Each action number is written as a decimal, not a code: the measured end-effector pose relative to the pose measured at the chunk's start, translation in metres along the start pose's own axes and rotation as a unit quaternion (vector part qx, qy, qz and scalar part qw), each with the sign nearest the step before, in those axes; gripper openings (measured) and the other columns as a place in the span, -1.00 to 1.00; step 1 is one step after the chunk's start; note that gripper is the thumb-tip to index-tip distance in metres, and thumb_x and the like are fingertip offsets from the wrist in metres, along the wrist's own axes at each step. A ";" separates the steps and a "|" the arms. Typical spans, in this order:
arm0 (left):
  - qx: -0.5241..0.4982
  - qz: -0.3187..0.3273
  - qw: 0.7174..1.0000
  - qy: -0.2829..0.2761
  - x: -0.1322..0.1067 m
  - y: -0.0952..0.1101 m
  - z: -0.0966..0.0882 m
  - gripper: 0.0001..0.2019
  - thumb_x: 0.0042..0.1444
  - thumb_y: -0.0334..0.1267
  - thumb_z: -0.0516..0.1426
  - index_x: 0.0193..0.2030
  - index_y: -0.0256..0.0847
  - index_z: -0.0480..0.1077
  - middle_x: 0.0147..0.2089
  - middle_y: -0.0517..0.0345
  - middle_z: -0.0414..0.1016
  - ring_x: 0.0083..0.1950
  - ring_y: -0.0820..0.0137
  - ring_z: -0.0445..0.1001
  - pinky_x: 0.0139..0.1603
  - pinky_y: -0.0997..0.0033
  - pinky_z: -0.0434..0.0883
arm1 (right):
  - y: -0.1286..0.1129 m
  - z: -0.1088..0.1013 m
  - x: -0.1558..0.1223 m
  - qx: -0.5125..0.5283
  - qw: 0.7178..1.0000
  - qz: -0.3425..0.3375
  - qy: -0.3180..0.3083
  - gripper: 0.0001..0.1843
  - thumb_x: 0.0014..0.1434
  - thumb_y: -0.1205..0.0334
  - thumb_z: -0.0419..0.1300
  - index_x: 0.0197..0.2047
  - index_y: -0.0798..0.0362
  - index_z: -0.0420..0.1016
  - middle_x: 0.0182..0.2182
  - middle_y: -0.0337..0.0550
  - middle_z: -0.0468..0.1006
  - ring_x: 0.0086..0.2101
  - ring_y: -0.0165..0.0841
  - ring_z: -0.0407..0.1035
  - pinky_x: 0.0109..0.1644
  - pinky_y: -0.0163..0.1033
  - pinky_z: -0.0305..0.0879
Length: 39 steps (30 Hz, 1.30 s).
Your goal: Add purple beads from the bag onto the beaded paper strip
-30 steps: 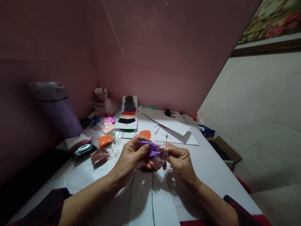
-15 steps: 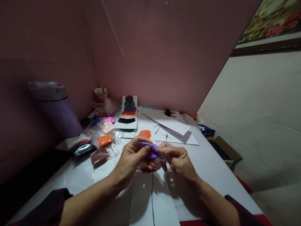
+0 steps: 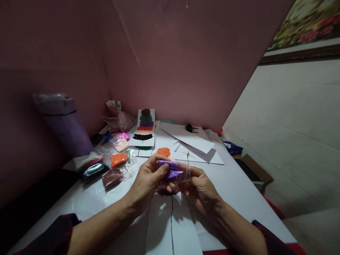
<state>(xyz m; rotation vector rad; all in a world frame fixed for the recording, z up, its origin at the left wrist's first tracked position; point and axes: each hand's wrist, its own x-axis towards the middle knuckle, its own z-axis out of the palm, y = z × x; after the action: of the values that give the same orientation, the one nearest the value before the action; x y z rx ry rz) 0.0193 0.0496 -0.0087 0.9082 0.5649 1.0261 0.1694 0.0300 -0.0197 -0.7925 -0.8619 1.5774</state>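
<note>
Between both hands is a small clear plastic bag of purple modelling clay. My left hand pinches the clay end with thumb and fingers. On the other side, my right hand grips the bag's clear, loose end, its fingertips partly behind the plastic. Under the hands lies a white sheet bearing a dark vertical line and a brown textured clay patch, partly covered by my fingers. Just beyond the hands, an orange textured clay patch shows, with a pale one partly hidden beside it.
Several bagged clays, including orange clay, brown clay and black clay, lie at left near a purple bottle. A card with coloured bands leans at the back. White papers and keys lie back right.
My right hand has shifted slightly, and its fingers have turned around the bag's clear end, which now stands up more openly. My left hand keeps its hold on the purple clay.
</note>
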 end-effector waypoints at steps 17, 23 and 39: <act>0.016 -0.018 1.000 0.009 0.000 -0.002 -0.004 -0.66 0.05 -0.07 0.33 -0.21 -0.19 0.32 -0.56 0.18 0.52 -0.61 0.48 0.44 -0.59 0.62 0.33 | -0.001 -0.014 0.001 -0.144 0.975 -0.166 0.017 -0.88 0.00 0.38 0.28 -0.46 0.02 0.67 -0.50 -0.27 0.42 -0.64 -0.52 0.25 -0.66 -0.40 0.21; 0.075 0.010 0.996 0.041 0.000 0.000 -0.005 -0.59 -0.09 -0.12 0.41 -0.28 -0.22 0.31 -0.53 0.27 0.47 -0.63 0.56 0.36 -0.63 0.64 0.29 | -0.002 -0.015 -0.001 -0.191 0.964 -0.184 0.001 -0.80 0.08 0.31 0.29 -0.23 -0.05 0.72 -0.45 -0.21 0.42 -0.55 -0.47 0.27 -0.59 -0.37 0.26; 0.172 0.006 0.985 0.022 0.003 0.002 -0.006 -0.55 -0.12 -0.01 0.39 -0.38 -0.25 0.25 -0.57 0.28 0.43 -0.61 0.56 0.35 -0.61 0.61 0.30 | -0.005 -0.013 0.002 -0.173 0.975 -0.135 0.018 -0.77 0.00 0.07 0.43 -0.41 0.09 0.68 -0.52 -0.22 0.43 -0.62 -0.48 0.27 -0.62 -0.36 0.24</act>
<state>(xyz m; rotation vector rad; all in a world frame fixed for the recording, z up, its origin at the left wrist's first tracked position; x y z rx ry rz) 0.0155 0.0550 -0.0101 1.1942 0.7906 0.9778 0.1824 0.0336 -0.0219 -0.9029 -1.1843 1.1844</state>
